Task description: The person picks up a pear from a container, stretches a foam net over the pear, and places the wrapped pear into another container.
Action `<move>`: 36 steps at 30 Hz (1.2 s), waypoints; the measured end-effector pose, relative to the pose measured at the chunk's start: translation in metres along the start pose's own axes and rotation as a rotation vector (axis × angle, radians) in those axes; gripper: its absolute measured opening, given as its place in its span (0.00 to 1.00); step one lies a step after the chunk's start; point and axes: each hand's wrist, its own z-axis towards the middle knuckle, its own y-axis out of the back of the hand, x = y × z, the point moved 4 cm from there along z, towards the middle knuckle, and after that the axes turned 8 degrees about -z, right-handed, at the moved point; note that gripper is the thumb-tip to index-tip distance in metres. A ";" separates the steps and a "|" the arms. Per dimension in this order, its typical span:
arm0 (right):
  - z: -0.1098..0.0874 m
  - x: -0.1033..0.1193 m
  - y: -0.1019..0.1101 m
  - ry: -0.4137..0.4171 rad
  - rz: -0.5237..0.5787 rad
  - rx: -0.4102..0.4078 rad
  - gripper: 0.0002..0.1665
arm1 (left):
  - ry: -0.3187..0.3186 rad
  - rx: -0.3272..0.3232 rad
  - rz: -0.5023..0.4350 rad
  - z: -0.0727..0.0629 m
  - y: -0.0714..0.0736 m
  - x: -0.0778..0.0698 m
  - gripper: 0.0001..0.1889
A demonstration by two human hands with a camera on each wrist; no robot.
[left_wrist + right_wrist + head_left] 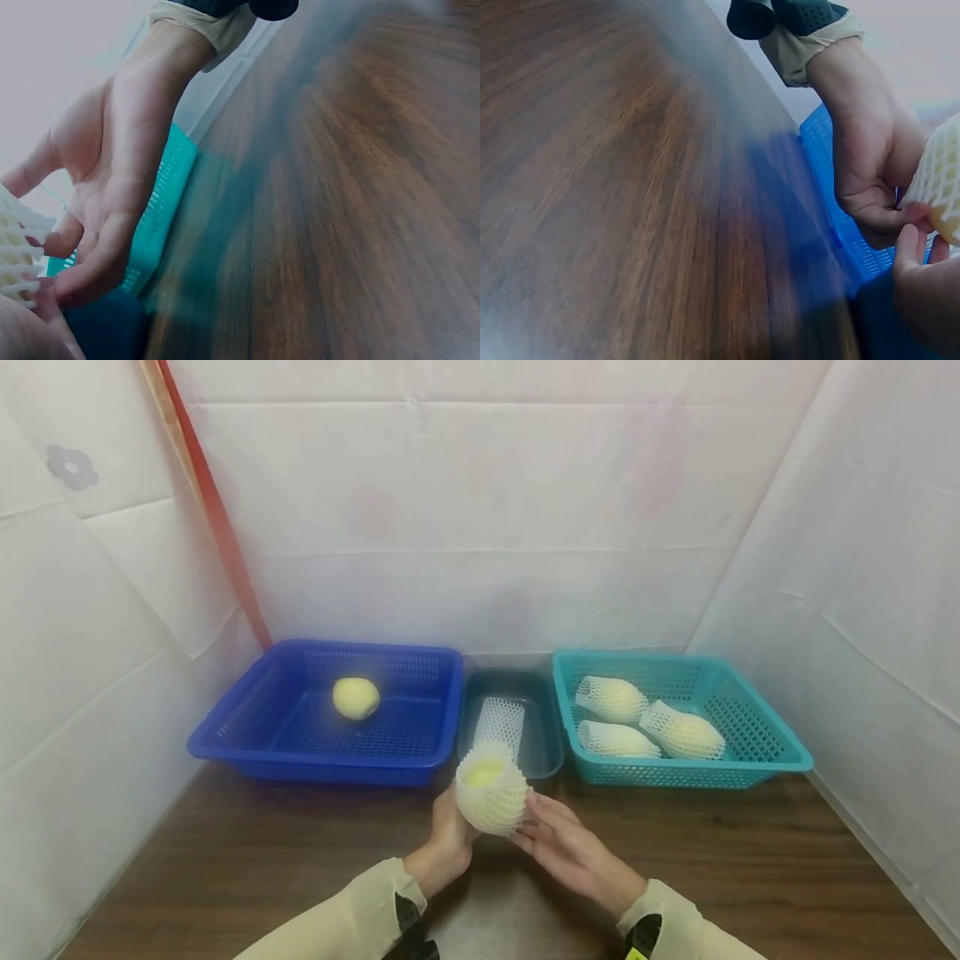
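A round, pale yellow-green fruit in a white foam net sleeve (pixel 491 802) is held up between both hands, its top showing through the sleeve's opening. My left hand (pixel 452 831) grips it from the left and below, with fingertips on the netting in the right wrist view. From the other side my right hand (pixel 573 852) holds the netting, thumb and bent fingers at the sleeve's edge in the left wrist view. Just behind the wrapped fruit, a flat foam net sleeve (pixel 500 722) lies in a dark tray (pixel 543 739).
A blue basket (pixel 322 764) at the left contains one bare pale yellow fruit (pixel 356 698). The teal basket (pixel 772 760) at the right contains three net-wrapped fruits (pixel 684 732). White sheeting (pixel 487 527) encloses the wooden table (pixel 300 835) at the back and sides.
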 end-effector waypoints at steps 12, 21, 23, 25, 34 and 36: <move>0.001 0.010 0.009 0.025 -0.028 -0.129 0.13 | 0.228 0.411 -0.137 -0.005 0.001 -0.002 0.20; 0.007 0.006 0.010 0.098 -0.123 -0.312 0.20 | 0.103 0.195 -0.103 -0.005 -0.007 -0.001 0.08; 0.008 0.005 0.010 0.101 -0.123 -0.330 0.22 | 0.078 0.139 -0.083 -0.004 -0.009 -0.001 0.09; 0.007 0.005 0.010 0.105 -0.119 -0.321 0.24 | 0.049 0.096 -0.067 -0.002 -0.010 -0.001 0.09; 0.001 0.014 0.011 -0.019 -0.277 -0.214 0.23 | -0.017 0.025 -0.028 0.001 -0.006 0.000 0.06; -0.002 0.020 0.013 -0.017 -0.447 -0.263 0.23 | -0.018 0.035 -0.013 0.000 -0.006 -0.001 0.06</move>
